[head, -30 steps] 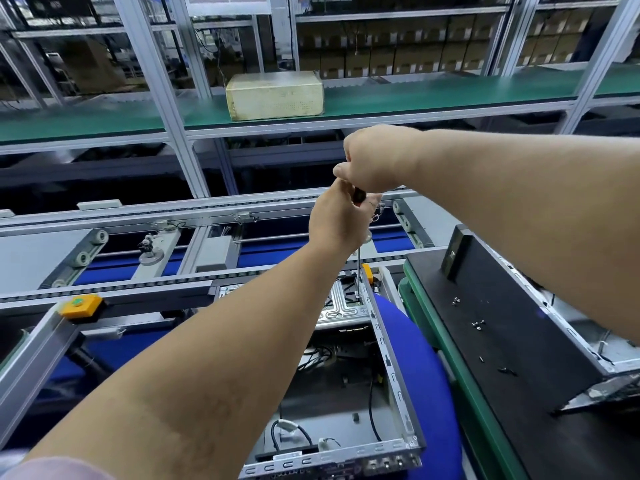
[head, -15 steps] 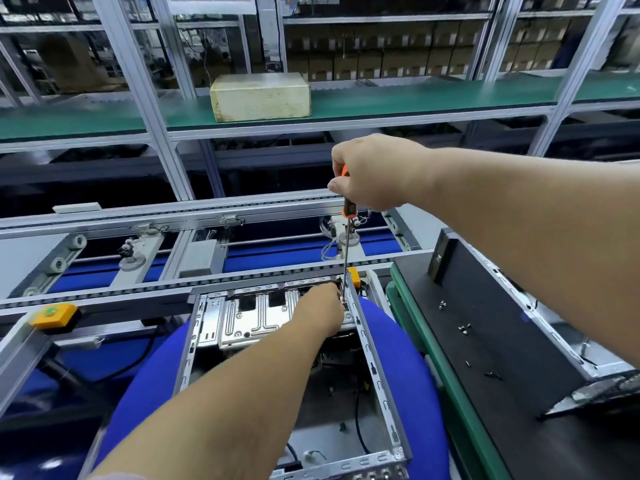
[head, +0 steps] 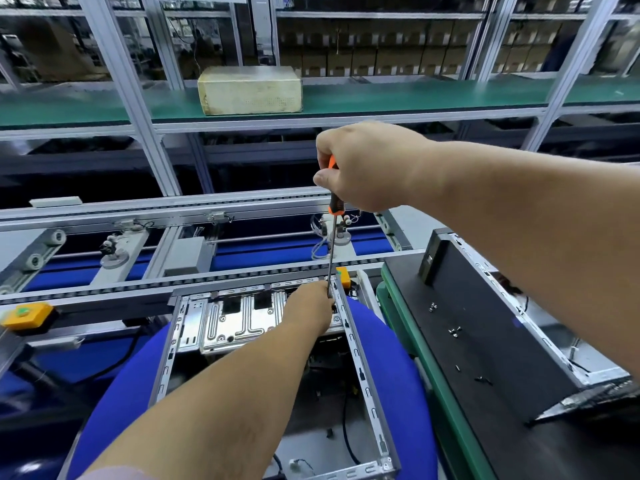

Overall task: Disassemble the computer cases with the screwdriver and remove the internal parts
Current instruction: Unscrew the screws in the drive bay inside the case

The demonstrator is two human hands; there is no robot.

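Fingers of the right hand (head: 363, 168) curl round the orange-and-black handle of the screwdriver (head: 334, 220), whose shaft drops straight beneath it to the left hand (head: 310, 306). That hand pinches the shaft near its tip, at the far right corner of the open computer case (head: 360, 362) under both forearms.
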